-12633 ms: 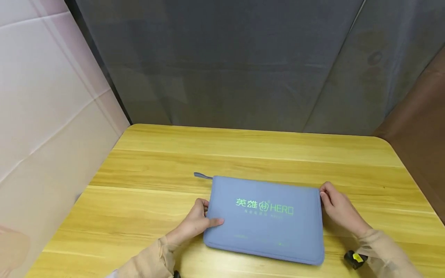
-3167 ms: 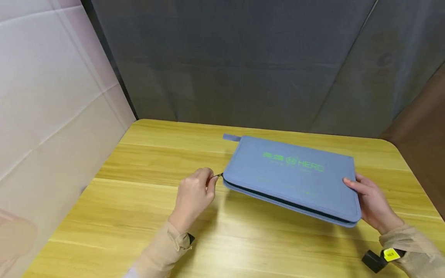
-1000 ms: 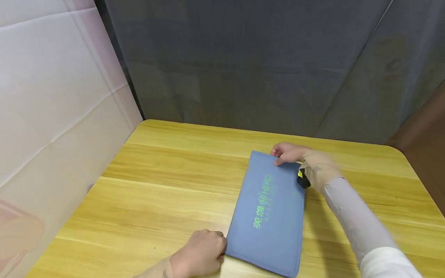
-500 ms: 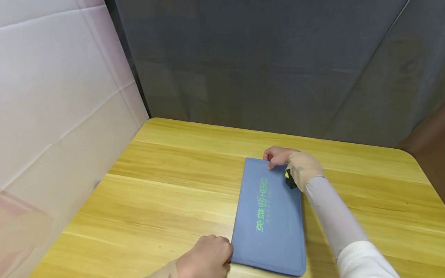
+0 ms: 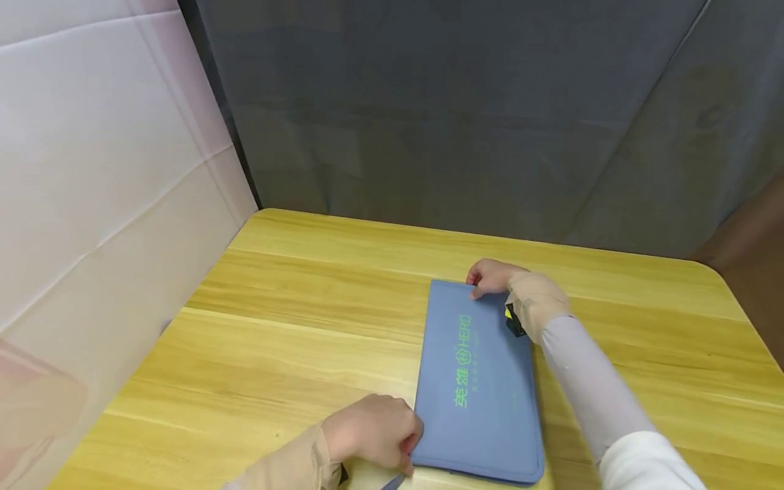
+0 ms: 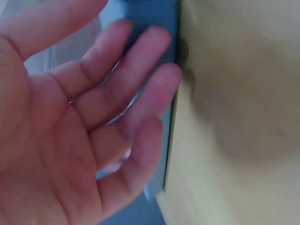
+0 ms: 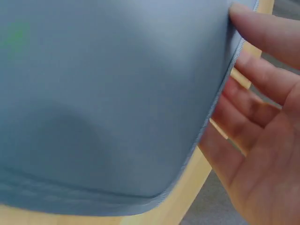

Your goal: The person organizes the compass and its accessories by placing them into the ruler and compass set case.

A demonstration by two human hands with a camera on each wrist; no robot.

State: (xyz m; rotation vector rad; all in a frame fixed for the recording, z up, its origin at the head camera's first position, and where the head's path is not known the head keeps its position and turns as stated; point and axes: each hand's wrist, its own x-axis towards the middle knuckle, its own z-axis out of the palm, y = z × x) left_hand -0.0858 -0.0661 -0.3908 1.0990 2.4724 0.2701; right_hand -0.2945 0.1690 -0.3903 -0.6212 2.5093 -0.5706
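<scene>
A flat blue-grey zip document case (image 5: 490,415) with green HERO lettering lies on the table, its long sides running away from me. At its near left corner is my left hand (image 5: 380,429), fingers bent downward, with a short strap (image 5: 394,482) just below the fingertips. The left wrist view shows loosely curled fingers (image 6: 154,42) along the case's side (image 6: 166,154); I cannot tell whether thumb and forefinger pinch a zipper pull. My right hand (image 5: 495,275) grips the far edge. In the right wrist view its thumb (image 7: 262,28) presses the cover, other fingers behind the rim.
The wood-grain table (image 5: 294,327) has rounded far corners. A dark grey curtain (image 5: 429,122) hangs behind it, a pale panel (image 5: 110,170) stands on the left and a brown one (image 5: 750,265) on the right. A small black wrist device (image 5: 514,323) overlaps the case.
The case has turned about a quarter turn since 3.2 s ago and lies lower. My right hand moved from its right edge to its far edge. Just now my left hand shifted, showing the strap.
</scene>
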